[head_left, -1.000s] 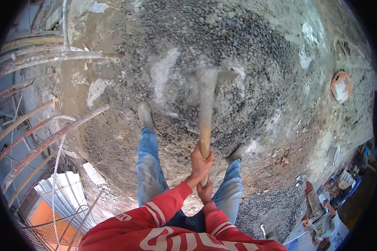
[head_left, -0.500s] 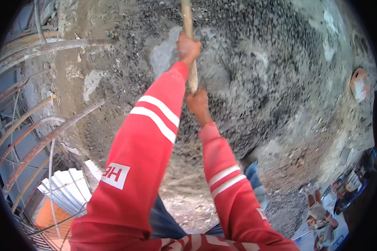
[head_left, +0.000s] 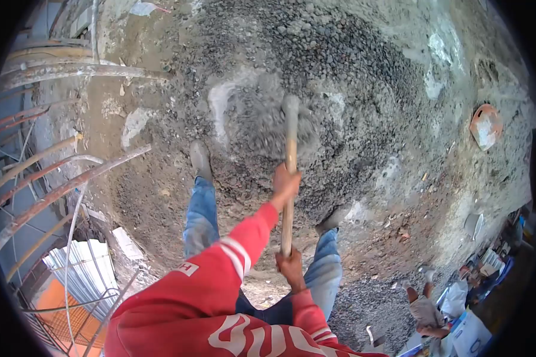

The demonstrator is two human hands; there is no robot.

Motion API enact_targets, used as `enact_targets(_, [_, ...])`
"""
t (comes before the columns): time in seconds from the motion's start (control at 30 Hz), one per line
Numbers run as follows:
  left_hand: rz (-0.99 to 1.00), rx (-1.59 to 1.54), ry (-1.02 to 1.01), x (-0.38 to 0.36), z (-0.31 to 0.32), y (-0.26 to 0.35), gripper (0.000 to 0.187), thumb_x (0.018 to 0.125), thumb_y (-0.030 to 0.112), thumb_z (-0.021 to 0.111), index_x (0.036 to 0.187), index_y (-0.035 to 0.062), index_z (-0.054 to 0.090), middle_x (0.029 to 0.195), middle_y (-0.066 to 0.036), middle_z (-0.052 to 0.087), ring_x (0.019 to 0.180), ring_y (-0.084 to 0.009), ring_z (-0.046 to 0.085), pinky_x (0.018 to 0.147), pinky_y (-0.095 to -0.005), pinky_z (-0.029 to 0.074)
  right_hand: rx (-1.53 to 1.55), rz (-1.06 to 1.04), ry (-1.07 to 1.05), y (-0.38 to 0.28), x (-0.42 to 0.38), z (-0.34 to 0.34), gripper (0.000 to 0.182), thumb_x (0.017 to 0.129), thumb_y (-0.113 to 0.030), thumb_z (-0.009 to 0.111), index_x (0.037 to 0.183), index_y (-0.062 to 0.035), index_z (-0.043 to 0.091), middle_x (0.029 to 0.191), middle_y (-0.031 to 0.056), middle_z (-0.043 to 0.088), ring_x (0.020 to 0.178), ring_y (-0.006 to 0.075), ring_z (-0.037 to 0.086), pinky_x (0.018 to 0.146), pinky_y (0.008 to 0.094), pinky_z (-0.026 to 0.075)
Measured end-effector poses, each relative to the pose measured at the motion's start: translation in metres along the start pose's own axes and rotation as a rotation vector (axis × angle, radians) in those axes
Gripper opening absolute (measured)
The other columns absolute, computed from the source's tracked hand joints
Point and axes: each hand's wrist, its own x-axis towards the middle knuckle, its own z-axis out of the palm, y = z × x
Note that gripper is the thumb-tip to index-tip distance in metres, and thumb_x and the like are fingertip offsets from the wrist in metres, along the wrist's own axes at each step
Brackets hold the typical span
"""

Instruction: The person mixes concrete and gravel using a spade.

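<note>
A long wooden handle (head_left: 287, 220) runs upright through the middle of the view, its far end a grey tool head socket above the gravel mix. My left hand (head_left: 286, 183) is wrapped round the handle about halfway along. Lower down, my right hand (head_left: 290, 268) grips the handle near its butt end. The tool's blade is blurred or buried in the grey gravel (head_left: 274, 128), so its shape cannot be made out. My two boots stand on the ground at either side of the handle.
Bent rods and poles (head_left: 83, 178) jut in from the left, above corrugated sheets (head_left: 86, 271) and orange mesh. An orange-rimmed basin (head_left: 486, 127) lies at the right. Another person (head_left: 426, 309) is at the lower right, near white bags (head_left: 470, 333).
Both hands and the handle have come down towards my body. The tool's far end now shows over the gravel, and my legs and boots have come into view.
</note>
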Motion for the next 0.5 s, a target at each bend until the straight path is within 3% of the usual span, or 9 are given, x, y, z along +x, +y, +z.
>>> enact_targets(0.03, [0.012, 0.025, 0.045, -0.021, -0.002, 0.003, 0.016, 0.084, 0.008, 0.065, 0.092, -0.0015, 0.056, 0.06, -0.006, 0.056, 0.041, -0.0169, 0.054, 0.036, -0.0341, 0.044, -0.005, -0.015, -0.003, 0.013, -0.003, -0.001, 0.02, 0.078, -0.016, 0.067, 0.085, -0.0009, 0.057, 0.06, 0.0054, 0.055, 0.05, 0.0159, 0.055, 0.047, 0.033, 0.044])
enact_targets(0.1, [0.163, 0.042, 0.038, -0.046, -0.002, -0.017, 0.027, 0.079, 0.014, 0.069, 0.099, -0.0019, 0.06, 0.078, -0.016, 0.065, 0.068, -0.025, 0.067, 0.062, -0.039, 0.053, -0.331, -0.25, 0.206, 0.033, -0.015, 0.0, 0.023, 0.077, -0.016, 0.068, 0.087, 0.0021, 0.059, 0.064, 0.0095, 0.061, 0.055, 0.0221, 0.059, 0.053, 0.0382, 0.048])
enact_targets(0.17, [0.63, 0.048, 0.141, -0.078, -0.011, 0.044, 0.027, 0.084, 0.015, 0.067, 0.104, 0.0001, 0.057, 0.075, -0.011, 0.064, 0.063, -0.0229, 0.065, 0.058, -0.0391, 0.052, -0.274, -0.253, 0.19, 0.02, 0.003, 0.003, 0.023, 0.077, -0.015, 0.068, 0.088, 0.0033, 0.059, 0.065, 0.0125, 0.061, 0.059, 0.022, 0.061, 0.056, 0.0394, 0.048])
enact_targets(0.23, [0.607, -0.066, -0.003, -0.08, -0.031, 0.123, 0.031, 0.084, 0.016, 0.068, 0.107, -0.0001, 0.056, 0.081, -0.014, 0.066, 0.073, -0.0294, 0.067, 0.067, -0.0403, 0.053, -0.22, -0.386, 0.236, -0.016, 0.035, 0.013, 0.024, 0.078, -0.015, 0.067, 0.091, 0.004, 0.059, 0.068, 0.016, 0.061, 0.064, 0.0206, 0.062, 0.059, 0.0398, 0.048])
enact_targets(0.33, [0.827, 0.043, 0.048, -0.018, -0.049, 0.212, 0.045, 0.083, 0.017, 0.067, 0.121, -0.0013, 0.05, 0.083, -0.025, 0.064, 0.076, -0.0435, 0.064, 0.065, -0.0452, 0.051, -0.01, -0.741, 0.238, -0.148, 0.108, 0.05, 0.025, 0.081, -0.018, 0.069, 0.092, 0.0034, 0.061, 0.075, 0.0114, 0.066, 0.07, 0.0165, 0.062, 0.063, 0.0362, 0.05])
enact_targets(0.4, [0.931, 0.19, 0.191, 0.043, -0.062, 0.256, 0.058, 0.083, 0.017, 0.065, 0.13, -0.0047, 0.039, 0.087, -0.029, 0.063, 0.075, -0.0482, 0.062, 0.068, -0.052, 0.05, 0.011, -0.771, 0.172, -0.212, 0.169, 0.076, 0.024, 0.083, -0.017, 0.068, 0.094, 0.0033, 0.063, 0.081, 0.0108, 0.068, 0.076, 0.0142, 0.062, 0.066, 0.0333, 0.05])
enact_targets(0.47, [1.059, 0.25, 0.463, 0.132, -0.067, 0.255, 0.058, 0.082, 0.015, 0.065, 0.132, -0.0017, 0.038, 0.088, -0.029, 0.064, 0.075, -0.0462, 0.063, 0.071, -0.0528, 0.051, 0.114, -0.775, 0.159, -0.251, 0.244, 0.117, 0.02, 0.08, -0.014, 0.068, 0.088, 0.0036, 0.063, 0.075, 0.011, 0.067, 0.072, 0.0146, 0.063, 0.063, 0.0338, 0.05])
enact_targets(0.5, [0.803, 0.288, 0.309, 0.167, -0.082, 0.257, 0.058, 0.082, 0.014, 0.064, 0.132, 0.0009, 0.038, 0.088, -0.029, 0.065, 0.08, -0.0436, 0.066, 0.073, -0.0521, 0.051, 0.112, -0.727, 0.135, -0.246, 0.278, 0.135, 0.019, 0.078, -0.012, 0.068, 0.086, 0.004, 0.063, 0.074, 0.0116, 0.067, 0.071, 0.015, 0.063, 0.062, 0.0346, 0.05])
